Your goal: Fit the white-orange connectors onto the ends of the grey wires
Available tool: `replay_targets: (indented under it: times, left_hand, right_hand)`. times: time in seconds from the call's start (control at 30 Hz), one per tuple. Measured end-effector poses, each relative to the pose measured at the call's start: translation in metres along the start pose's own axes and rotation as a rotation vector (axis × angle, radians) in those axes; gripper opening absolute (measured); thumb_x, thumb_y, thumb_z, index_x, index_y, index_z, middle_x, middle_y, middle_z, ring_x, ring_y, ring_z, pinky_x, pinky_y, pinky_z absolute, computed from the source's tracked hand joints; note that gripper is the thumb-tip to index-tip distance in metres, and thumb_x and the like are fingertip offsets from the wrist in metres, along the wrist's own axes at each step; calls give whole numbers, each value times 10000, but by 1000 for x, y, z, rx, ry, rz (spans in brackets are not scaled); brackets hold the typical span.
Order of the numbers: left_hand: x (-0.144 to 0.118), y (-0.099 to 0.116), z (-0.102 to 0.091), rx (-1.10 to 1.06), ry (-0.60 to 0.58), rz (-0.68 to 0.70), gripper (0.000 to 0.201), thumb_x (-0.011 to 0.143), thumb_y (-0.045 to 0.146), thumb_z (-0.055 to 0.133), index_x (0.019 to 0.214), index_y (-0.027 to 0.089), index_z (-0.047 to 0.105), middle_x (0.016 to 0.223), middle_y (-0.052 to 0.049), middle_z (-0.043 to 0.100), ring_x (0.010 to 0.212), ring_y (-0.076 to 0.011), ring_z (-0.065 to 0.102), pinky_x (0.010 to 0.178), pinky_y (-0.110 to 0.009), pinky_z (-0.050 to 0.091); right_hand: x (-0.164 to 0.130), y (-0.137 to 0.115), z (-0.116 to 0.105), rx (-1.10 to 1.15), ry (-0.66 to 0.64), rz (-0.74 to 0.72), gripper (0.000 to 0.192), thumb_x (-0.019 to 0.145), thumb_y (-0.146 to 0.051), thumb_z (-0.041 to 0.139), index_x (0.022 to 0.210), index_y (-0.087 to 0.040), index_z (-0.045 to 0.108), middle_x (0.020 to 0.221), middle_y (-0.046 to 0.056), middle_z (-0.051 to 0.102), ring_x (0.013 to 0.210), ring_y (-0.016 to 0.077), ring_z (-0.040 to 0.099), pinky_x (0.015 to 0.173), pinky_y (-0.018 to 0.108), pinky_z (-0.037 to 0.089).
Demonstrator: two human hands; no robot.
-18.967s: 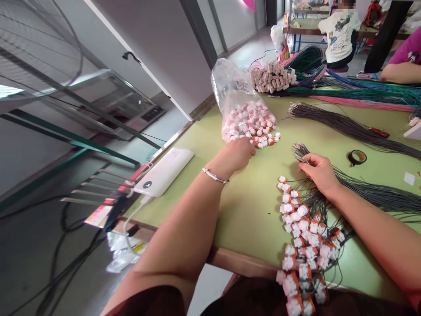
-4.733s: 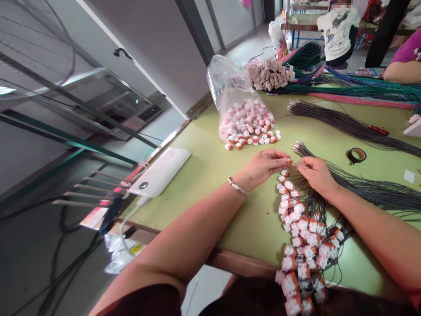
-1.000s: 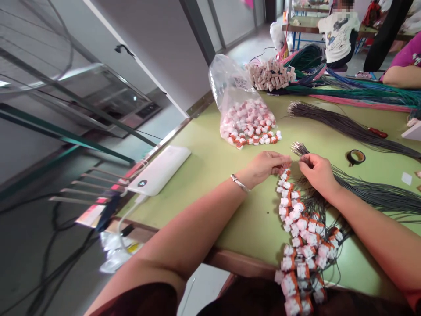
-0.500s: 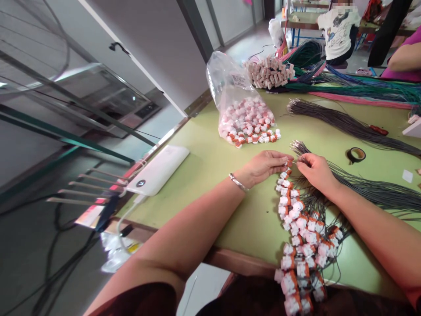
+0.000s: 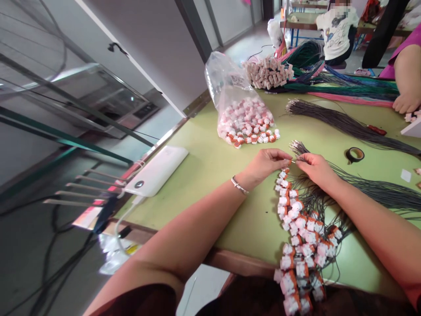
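Note:
My left hand [image 5: 265, 164] pinches a small white-and-orange connector housing [image 5: 289, 162] between thumb and fingers. Close against it, my right hand [image 5: 314, 169] is closed on a thin dark wire, its bare metal tip pointing at the housing. Below both hands, a long cluster of white-and-orange connectors [image 5: 309, 237] with dark wires runs down over the table's front edge. Just behind my right hand lies a bundle of dark wires [image 5: 365, 181] with metal terminals at the left end. The exact meeting point of wire and housing is too small to make out.
A clear plastic bag [image 5: 243, 109] spills connectors on the green table [image 5: 204, 188]. Behind are another dark wire bundle [image 5: 332, 118], black tape [image 5: 354, 155] and coloured cables [image 5: 355, 90]. A white power bank [image 5: 158, 169] lies left. A co-worker's hand [image 5: 408, 102] rests at far right.
My hands stay almost in place, with the wire tip and connector still close together. At far right, the co-worker's arm has come down and the hand now shows near the cables.

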State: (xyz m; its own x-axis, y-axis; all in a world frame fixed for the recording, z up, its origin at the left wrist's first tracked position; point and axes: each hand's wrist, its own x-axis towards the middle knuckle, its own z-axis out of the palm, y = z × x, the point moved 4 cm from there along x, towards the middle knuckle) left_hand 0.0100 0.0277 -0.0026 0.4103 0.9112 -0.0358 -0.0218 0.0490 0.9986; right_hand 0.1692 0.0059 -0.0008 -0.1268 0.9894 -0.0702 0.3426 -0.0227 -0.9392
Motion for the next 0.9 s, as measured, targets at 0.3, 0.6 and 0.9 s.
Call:
replay_targets:
  times: [0.3, 0.6, 0.9]
  left_hand:
    - [-7, 18, 15, 375, -58, 448, 129, 739, 86, 610, 701, 183, 688, 802, -49, 664, 795, -131, 616, 767, -278, 514]
    - [1, -7, 10, -71, 18, 28, 173, 659, 209, 736, 760, 122, 625, 696, -5, 624, 605, -78, 557, 603, -225, 473]
    - [0, -5, 13, -49, 74, 107, 156, 652, 180, 722, 729, 131, 596, 757, -16, 632, 678, -85, 573, 663, -227, 492]
  right_hand:
    - [-1, 1, 1, 134, -107, 87, 250, 683, -423, 621, 701, -177, 576, 442, -88, 401, 391, 63, 302, 408, 232, 232]
    - [-2, 3, -2, 120, 44, 143, 175, 645, -339, 630, 667, -185, 550, 494, -55, 495, 395, 81, 417, 409, 231, 363]
    - [-1, 1, -2, 34, 94, 67, 141, 662, -320, 547, 608, -192, 524, 454, -74, 393, 406, 70, 299, 405, 235, 242]
